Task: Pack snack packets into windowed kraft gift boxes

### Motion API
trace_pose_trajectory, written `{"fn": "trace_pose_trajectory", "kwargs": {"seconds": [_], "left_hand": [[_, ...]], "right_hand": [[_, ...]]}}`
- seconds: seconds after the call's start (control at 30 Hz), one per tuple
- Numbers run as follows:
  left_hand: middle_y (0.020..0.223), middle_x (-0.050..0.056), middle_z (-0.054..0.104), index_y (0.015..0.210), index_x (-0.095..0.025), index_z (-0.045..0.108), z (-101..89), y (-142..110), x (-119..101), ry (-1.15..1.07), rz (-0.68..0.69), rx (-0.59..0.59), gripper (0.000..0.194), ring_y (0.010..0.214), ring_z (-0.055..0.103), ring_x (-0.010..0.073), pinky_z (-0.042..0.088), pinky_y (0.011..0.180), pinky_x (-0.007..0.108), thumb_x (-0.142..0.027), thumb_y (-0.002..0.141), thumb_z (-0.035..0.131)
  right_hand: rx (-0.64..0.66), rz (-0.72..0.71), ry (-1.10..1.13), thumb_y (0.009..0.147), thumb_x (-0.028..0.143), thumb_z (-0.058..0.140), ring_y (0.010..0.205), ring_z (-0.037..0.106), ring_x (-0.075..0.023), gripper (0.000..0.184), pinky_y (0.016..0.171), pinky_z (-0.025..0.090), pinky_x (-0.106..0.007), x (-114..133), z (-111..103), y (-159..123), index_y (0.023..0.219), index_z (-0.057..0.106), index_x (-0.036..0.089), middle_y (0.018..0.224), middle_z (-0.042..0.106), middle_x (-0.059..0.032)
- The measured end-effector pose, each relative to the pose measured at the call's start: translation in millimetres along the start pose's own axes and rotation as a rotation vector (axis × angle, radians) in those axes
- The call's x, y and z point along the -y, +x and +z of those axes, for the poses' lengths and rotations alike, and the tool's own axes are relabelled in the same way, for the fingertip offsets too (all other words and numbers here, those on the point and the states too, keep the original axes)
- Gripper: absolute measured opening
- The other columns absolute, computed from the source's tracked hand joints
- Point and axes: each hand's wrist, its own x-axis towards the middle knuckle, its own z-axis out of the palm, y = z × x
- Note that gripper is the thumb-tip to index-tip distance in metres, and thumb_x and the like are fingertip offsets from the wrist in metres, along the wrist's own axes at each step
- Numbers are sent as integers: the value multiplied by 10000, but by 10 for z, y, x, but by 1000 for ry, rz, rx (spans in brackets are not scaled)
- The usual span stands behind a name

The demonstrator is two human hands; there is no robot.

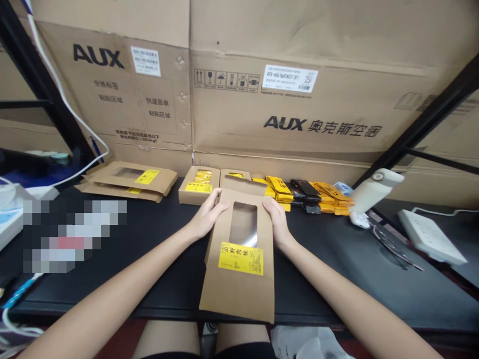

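A brown cardboard box (245, 294) with a clear window and a yellow label is tilted toward me at the table's front edge. My left hand (209, 214) grips its left side near the top, thumb on the front face. On the opposite side my right hand (277, 219) holds the box's upper right edge. The top flap stands up and the lower panel extends past the label. Just behind are two filled window boxes, one (198, 185) in plain view and another (235, 174) partly hidden by the held box.
Flat window boxes (130, 177) lie stacked at the back left. Yellow and black packets (307, 194) are piled at the back right, near a white bottle (377, 189), eyeglasses (392, 244) and a power strip (432, 234). Large AUX cartons (318, 104) stand behind the black table (160, 284).
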Motion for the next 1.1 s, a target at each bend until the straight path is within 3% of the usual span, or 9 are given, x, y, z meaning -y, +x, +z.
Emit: {"fn": "trace_pose_trajectory", "kwargs": {"seconds": [0.17,0.47,0.8,1.1], "left_hand": [[1170,70,609,1228,-174,457,-24,7,67,5,-15,21,420,1203,481,258,361,1016,391,-344,843,447],[1326,70,549,1224,-192,513,-56,36,147,44,-44,14,411,1218,490,265,362,1024,384,-343,847,444],[1286,75,588,1219,-191,531,-56,71,155,17,-60,5,423,1269,458,261,333,1056,388,-377,850,442],[1280,79,597,1157,-168,579,-43,57,101,9,-110,26,412,1243,484,285,359,1036,396,-383,830,452]], "right_hand": [[16,-6,-36,776,438,521,754,522,-174,258,713,415,-278,-18,-7,22,687,600,209,761,622,3],[41,-15,-67,770,418,501,817,539,-198,249,760,427,-295,-49,-9,46,731,632,210,802,649,-9],[18,-23,-64,805,507,495,854,549,-196,321,810,435,-293,-83,3,34,760,619,215,846,647,-10],[-11,81,-19,741,518,550,831,568,-204,333,781,454,-299,-54,3,65,705,617,194,813,658,-17]]}}
